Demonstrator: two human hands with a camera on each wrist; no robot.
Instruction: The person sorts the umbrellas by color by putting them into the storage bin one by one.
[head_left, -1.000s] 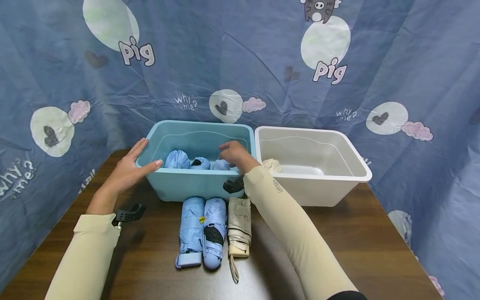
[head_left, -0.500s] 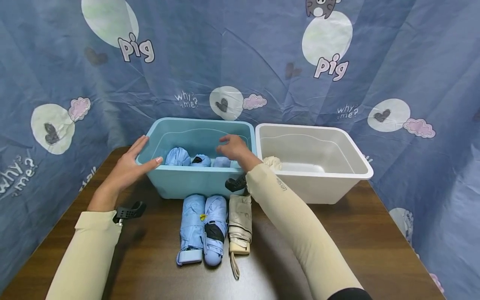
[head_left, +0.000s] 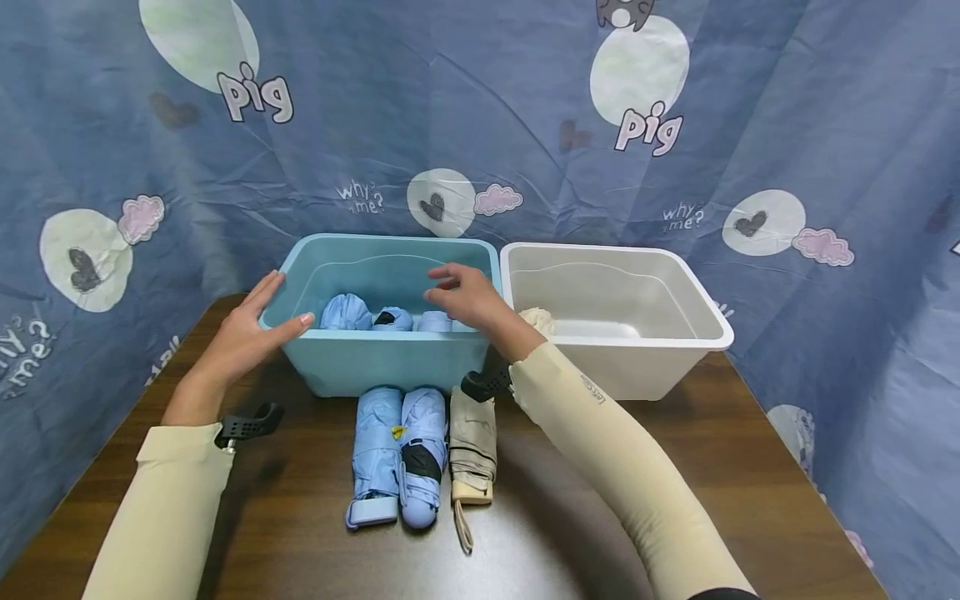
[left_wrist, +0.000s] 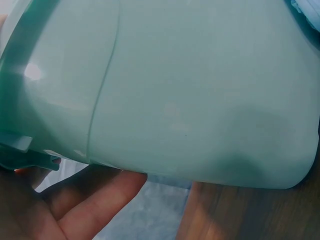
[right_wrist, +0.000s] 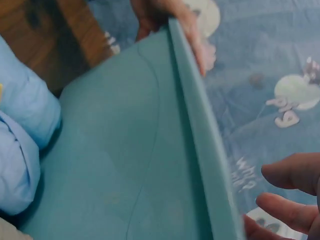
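My left hand (head_left: pixel 243 333) rests against the left rim of a light blue bin (head_left: pixel 375 365), thumb at the front rim; straight fingers (left_wrist: pixel 107 202) touch its outside in the left wrist view. Over the bin's right part, my right hand (head_left: pixel 472 298) is lifted, its fingers bent and apart with nothing between them. Inside stand three bundled blue things: a pleated one (head_left: pixel 346 312), one with a black patch (head_left: pixel 393 318) and a pale lavender one (head_left: pixel 434 322). On the table before the bin lie two folded blue umbrellas (head_left: pixel 377 450) (head_left: pixel 424 442) and a beige folded umbrella (head_left: pixel 472 442).
A white bin (head_left: pixel 607 367) stands directly right of the blue one, with a cream bundled thing (head_left: pixel 537 319) at its left. The wooden table (head_left: pixel 300 517) ends near a blue printed curtain (head_left: pixel 585 192) behind both bins.
My right hand has risen off the lavender bundle and its fingers have spread; the right forearm has shifted right. My left hand stays at the rim. The view has shifted slightly.
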